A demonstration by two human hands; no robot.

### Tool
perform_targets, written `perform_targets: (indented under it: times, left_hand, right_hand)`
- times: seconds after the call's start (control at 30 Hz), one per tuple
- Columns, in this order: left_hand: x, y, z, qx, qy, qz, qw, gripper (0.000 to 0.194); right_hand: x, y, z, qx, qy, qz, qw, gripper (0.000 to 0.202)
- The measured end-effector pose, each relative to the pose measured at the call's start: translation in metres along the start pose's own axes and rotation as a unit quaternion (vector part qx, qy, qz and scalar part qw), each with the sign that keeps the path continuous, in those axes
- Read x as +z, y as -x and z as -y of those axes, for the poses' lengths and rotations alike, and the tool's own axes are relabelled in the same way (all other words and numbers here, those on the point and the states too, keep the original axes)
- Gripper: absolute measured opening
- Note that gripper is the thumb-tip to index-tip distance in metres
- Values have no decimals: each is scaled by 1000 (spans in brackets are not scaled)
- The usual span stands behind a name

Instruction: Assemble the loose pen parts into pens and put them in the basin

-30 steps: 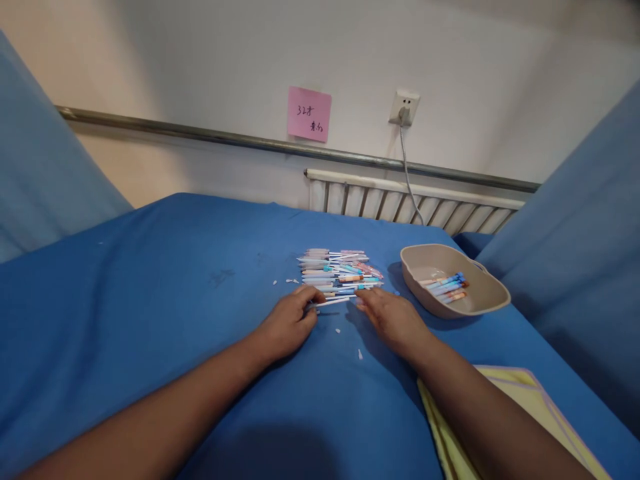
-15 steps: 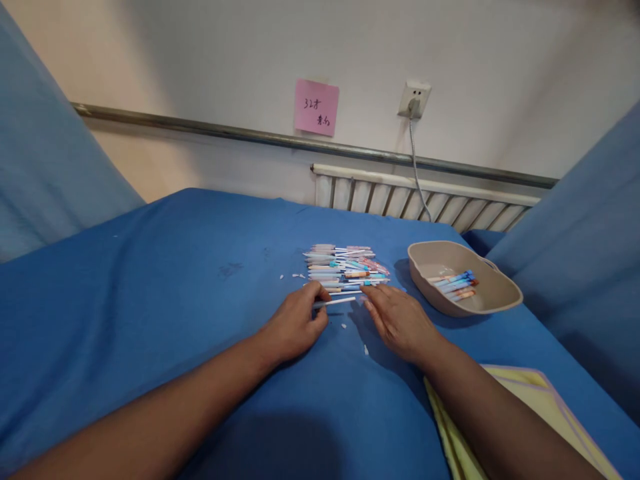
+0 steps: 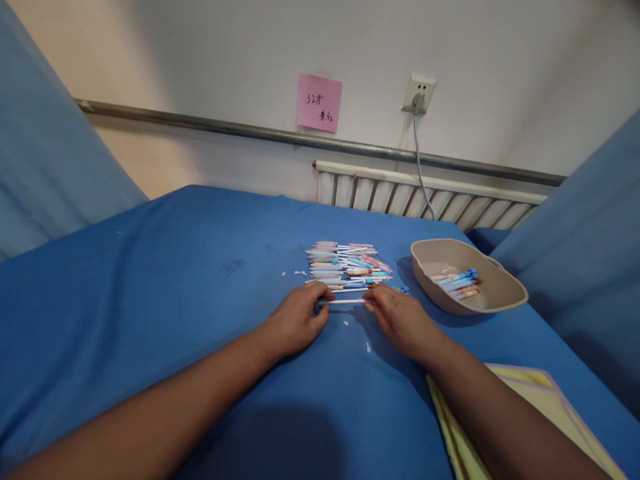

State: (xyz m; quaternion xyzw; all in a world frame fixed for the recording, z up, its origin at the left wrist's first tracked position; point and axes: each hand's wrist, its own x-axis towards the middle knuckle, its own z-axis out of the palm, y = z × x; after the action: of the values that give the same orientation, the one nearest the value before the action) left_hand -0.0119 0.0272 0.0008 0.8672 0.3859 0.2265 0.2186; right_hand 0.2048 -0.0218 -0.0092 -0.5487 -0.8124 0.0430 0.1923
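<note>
My left hand (image 3: 299,319) is closed in a pinch on a pen piece, greyish at the fingers, from which a thin white pen refill (image 3: 346,301) sticks out to the right. The fingers of my right hand (image 3: 403,321) are pinched together at the refill's right end, which they cover; a small pinkish bit shows there. Just beyond both hands lies a row of pen parts (image 3: 345,262), with pale barrels, white refills and blue, orange and pink pieces. Small white bits (image 3: 369,347) are scattered on the blue cloth (image 3: 225,293) near the hands.
A beige basin (image 3: 500,293) to the right holds several pens (image 3: 460,283). A folded yellow cloth (image 3: 530,393) lies under my right forearm. Behind are a radiator (image 3: 380,190), a rail (image 3: 225,130), a plugged socket (image 3: 419,93) and a pink note (image 3: 319,103). Blue curtains (image 3: 50,147) hang at both sides.
My right hand's fingers have left the edge of the row of pen parts and closed at the refill's free end. My left hand keeps its hold, nearly still.
</note>
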Motion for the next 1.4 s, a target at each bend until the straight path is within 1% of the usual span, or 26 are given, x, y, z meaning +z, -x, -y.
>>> perform_targets:
  times: [0.07,0.13,0.3,0.43,0.6,0.73,0.87,1.0,1.1,1.17,1.27,1.4]
  left_hand:
    - [-1,0,1,-5,-1,-4,1000,14]
    - [-1,-1,2,-5,-2,-4,1000,15]
    - [-1,0,1,4,8,8,1000,15]
    - [2,1,-2,18,15,21,1000,15]
    - [7,4,-7,16,34,13,999,12]
    - [9,5,-11,15,48,16,999,12]
    - [9,5,-13,27,49,13,998,14]
    - [6,5,-15,46,42,-1,998,17]
    - [5,6,-17,27,49,4,998,16]
    - [6,6,-17,9,73,4,997,21]
    - [8,7,-17,-6,105,-4,994,34]
    - [10,9,-15,-5,96,2,995,38]
  right_hand:
    - [-1,0,-2,21,-33,-2,999,15]
    - [-2,0,-3,25,-51,-7,998,12]
    - [-1,0,-5,-11,-68,-16,997,14]
    - [2,-1,-3,-35,-65,-15,997,15]
    - [5,-1,6,-52,-63,-14,997,16]
    - [5,0,14,-61,-52,-10,997,18]
    - [5,0,18,-68,-42,-8,997,18]
    - [3,2,21,-63,-30,-14,997,14]
    - [2,3,22,-57,-25,-25,998,12]
    - [2,3,22,-59,-14,-21,998,14]
    - [3,3,23,-59,9,-2,998,18]
    - [5,3,23,-48,45,21,998,23]
